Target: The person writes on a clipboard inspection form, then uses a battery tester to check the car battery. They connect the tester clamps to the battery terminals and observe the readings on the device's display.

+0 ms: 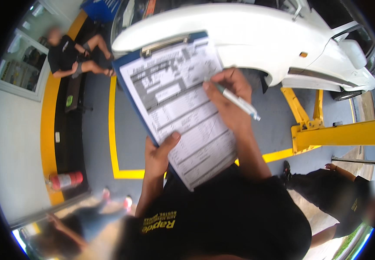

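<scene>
A blue clipboard [131,92] with a printed form [200,134] under its metal clip [168,44] is held in front of my body, tilted. My left hand [161,151] grips its lower left edge, the thumb lying on the paper. Over the upper right part of the form, my right hand [233,97] pinches a white and green pen [241,103]. The pen's near end points to the lower right; its other end sits at my fingertips, close to the paper. Handwritten marks show on several rows of the form.
Beyond the clipboard stands a white vehicle [248,34] with its hood raised, beside a yellow lift [339,132]. One person sits at the far left [66,54]; others stand at the lower left [75,225] and right [335,195]. A red fire extinguisher [67,180] is by the left wall.
</scene>
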The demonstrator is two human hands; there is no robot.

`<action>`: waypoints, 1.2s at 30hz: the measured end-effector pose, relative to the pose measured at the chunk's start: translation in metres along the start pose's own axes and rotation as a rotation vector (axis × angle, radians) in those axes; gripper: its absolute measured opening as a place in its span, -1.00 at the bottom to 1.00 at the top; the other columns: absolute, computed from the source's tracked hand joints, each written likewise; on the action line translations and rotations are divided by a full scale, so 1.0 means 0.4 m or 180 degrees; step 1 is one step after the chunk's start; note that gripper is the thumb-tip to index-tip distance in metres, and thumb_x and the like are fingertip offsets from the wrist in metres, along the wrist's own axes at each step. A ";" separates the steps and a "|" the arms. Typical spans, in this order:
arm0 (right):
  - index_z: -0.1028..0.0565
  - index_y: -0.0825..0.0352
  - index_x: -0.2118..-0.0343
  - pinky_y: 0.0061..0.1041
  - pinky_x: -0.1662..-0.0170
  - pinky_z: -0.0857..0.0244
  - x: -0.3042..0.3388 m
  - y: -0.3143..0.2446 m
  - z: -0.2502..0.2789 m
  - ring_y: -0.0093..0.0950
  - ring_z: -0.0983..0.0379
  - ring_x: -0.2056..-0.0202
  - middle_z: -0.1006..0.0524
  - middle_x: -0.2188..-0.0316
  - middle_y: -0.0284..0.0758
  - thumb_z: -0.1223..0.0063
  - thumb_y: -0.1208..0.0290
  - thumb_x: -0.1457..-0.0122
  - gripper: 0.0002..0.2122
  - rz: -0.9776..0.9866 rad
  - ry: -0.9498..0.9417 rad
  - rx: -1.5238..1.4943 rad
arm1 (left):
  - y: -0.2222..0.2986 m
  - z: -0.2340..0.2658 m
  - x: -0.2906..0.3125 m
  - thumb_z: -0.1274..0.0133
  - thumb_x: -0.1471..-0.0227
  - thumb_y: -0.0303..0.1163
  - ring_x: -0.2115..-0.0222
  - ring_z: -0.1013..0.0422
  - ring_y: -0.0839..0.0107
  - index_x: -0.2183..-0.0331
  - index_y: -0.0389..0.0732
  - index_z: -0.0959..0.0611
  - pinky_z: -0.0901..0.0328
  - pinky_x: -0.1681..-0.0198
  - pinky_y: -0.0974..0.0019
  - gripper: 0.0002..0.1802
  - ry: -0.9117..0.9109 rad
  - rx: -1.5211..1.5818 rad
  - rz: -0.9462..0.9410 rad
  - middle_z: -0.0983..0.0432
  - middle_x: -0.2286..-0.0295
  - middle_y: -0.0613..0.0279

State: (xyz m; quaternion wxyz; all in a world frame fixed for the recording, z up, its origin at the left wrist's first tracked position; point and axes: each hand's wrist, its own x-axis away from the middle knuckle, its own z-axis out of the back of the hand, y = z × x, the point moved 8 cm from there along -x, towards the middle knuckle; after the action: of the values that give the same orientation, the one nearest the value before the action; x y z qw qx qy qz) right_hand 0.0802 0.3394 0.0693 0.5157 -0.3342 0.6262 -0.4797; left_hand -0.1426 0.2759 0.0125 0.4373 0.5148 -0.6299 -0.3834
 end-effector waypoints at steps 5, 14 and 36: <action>-0.46 0.32 0.28 -0.66 0.30 -0.35 0.005 0.021 0.050 -0.71 -0.43 0.38 -0.55 0.40 -0.42 -0.28 0.56 -0.18 -0.83 -0.0126 0.0224 0.0029 | 0.001 -0.004 -0.002 -0.18 -0.16 -0.48 0.10 -0.54 0.29 -0.06 -0.44 -0.57 -0.37 -0.03 0.23 -0.56 -0.0166 0.0301 -0.0023 -0.63 0.08 0.02; -0.49 0.32 0.12 -0.61 0.20 -0.38 0.008 0.016 0.054 -0.66 -0.47 0.29 -0.56 0.30 -0.40 -0.23 0.63 -0.15 -0.75 0.0020 0.0110 0.0142 | 0.006 -0.007 -0.006 -0.20 -0.12 -0.49 0.13 -0.58 0.25 -0.06 -0.44 -0.57 -0.40 0.02 0.24 -0.53 -0.0118 0.0189 0.0073 -0.64 0.10 -0.02; -0.58 0.40 0.23 -0.72 0.32 -0.21 -0.024 0.199 0.136 -0.74 -0.36 0.40 -0.57 0.43 -0.43 -0.07 0.17 -0.41 -0.69 -0.0866 -0.0278 -0.0415 | -0.069 0.044 0.027 -0.24 0.04 -0.39 0.15 -0.60 0.17 -0.11 -0.41 -0.50 -0.49 0.09 0.22 -0.34 0.0572 0.0992 -0.0016 -0.61 0.08 -0.08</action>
State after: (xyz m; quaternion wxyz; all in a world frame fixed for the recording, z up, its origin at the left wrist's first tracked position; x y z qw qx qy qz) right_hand 0.1413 0.3595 -0.0032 0.4499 -0.4694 0.5819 -0.4885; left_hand -0.1515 0.2610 -0.0170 0.4059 0.6100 -0.6388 -0.2347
